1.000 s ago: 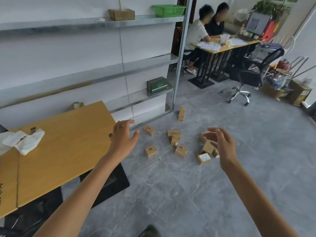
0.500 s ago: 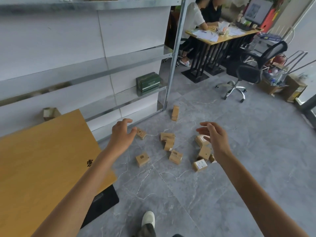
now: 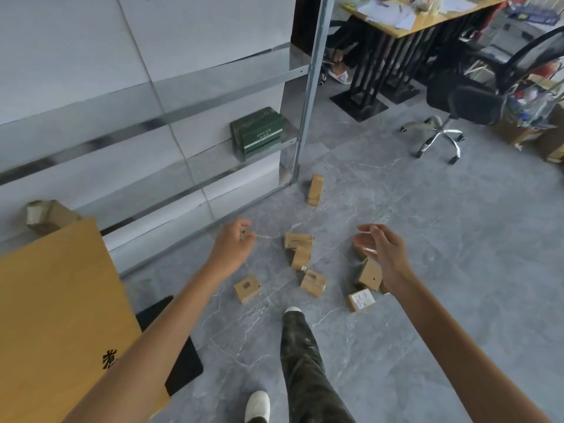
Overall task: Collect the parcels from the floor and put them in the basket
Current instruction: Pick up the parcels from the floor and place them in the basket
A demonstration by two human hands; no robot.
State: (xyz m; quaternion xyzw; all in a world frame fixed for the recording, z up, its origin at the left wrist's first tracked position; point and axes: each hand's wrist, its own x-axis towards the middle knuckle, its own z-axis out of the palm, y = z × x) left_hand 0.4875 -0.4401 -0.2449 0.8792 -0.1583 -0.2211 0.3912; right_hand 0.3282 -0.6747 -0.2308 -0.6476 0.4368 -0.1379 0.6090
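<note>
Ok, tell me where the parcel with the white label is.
In the head view, the white-labelled parcel lies on the floor right of centre, just below a tilted parcel and the right hand, right of the person's forward shoe.

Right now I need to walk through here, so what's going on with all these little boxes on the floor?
A person stands over several small cardboard parcels scattered on the grey tiled floor, both bare arms stretched toward them. The left hand, fingers loosely curled, and the open right hand hover above the parcels and hold nothing. No parcel has been picked up yet, and no basket is in view.
</note>
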